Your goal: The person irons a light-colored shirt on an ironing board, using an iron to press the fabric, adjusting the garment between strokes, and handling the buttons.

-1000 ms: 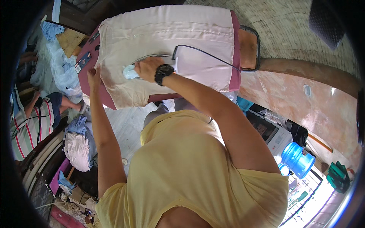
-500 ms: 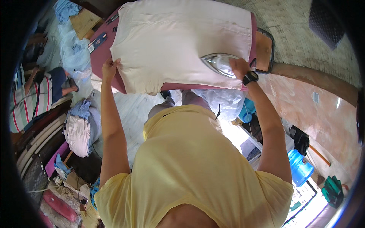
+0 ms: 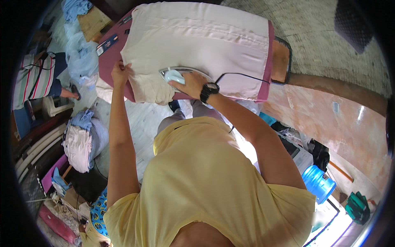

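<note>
A cream-coloured garment (image 3: pixel 193 37) lies spread over a maroon-covered ironing board (image 3: pixel 106 66). My right hand (image 3: pixel 192 85), with a black watch at its wrist, is wrapped round the handle of a steam iron (image 3: pixel 174 76) with a pale blue top. The iron rests on the cloth near the board's near edge, its tip toward the left. My left hand (image 3: pixel 120 74) pinches the garment's left edge, and a bunched part of the cloth hangs over the near edge beside it. The iron's dark cord runs off to the right across the garment.
A dark, card-like item (image 3: pixel 107 44) lies at the board's left end. A metal frame (image 3: pixel 289 61) juts from its right end. On the floor at left stands a bundle of clothes (image 3: pixel 84 142). A person in striped clothing (image 3: pixel 37 80) is farther left. A blue water jug (image 3: pixel 319 184) is at lower right.
My right hand has moved the iron leftward over the garment, from near the right end to left of the middle. My left hand stays at the left edge. The striped-clothed person has shifted.
</note>
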`<state>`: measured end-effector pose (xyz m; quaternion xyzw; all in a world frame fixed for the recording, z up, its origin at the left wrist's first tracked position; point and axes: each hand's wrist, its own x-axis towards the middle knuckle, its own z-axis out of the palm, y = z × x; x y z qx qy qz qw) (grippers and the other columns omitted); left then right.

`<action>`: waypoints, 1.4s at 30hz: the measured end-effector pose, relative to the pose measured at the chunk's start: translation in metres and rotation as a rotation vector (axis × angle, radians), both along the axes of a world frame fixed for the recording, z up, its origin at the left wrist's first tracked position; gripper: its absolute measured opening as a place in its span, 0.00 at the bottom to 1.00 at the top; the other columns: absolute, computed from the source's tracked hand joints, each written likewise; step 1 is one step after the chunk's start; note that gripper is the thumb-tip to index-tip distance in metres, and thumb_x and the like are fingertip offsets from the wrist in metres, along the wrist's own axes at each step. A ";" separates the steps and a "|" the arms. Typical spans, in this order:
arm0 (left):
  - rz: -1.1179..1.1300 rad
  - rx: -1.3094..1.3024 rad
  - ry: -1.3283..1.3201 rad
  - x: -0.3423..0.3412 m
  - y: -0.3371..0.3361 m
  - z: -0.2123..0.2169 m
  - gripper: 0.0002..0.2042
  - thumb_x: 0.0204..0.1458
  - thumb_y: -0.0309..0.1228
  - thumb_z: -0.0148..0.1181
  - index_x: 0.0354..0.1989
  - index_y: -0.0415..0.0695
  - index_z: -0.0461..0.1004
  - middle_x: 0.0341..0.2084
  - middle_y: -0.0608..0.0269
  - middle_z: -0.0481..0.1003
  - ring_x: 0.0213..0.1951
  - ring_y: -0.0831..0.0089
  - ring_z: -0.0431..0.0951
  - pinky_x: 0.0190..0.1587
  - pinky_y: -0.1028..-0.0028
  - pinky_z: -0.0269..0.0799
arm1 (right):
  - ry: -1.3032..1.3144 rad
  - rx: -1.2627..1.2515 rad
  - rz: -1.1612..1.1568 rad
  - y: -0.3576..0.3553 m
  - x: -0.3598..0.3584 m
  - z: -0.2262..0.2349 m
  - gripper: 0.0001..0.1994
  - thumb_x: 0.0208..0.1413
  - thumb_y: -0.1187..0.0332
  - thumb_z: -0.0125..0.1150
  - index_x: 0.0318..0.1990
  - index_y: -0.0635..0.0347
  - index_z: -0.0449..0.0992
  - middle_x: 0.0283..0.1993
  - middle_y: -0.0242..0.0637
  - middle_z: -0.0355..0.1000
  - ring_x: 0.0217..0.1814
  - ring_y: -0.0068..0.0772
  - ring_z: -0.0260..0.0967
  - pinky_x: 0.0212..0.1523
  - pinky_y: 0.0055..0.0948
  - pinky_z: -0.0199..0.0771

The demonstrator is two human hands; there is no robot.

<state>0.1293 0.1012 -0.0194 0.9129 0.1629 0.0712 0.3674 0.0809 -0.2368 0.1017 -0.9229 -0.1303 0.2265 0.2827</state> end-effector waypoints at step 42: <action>-1.741 0.129 -0.320 -0.038 -0.415 0.023 0.19 0.51 0.38 0.62 0.52 0.51 0.72 0.55 0.62 0.66 0.58 0.60 0.65 0.61 0.58 0.60 | -0.244 0.001 -1.058 -0.286 -0.097 -0.016 0.31 0.47 0.39 0.67 0.42 0.61 0.79 0.33 0.52 0.78 0.38 0.52 0.78 0.39 0.45 0.77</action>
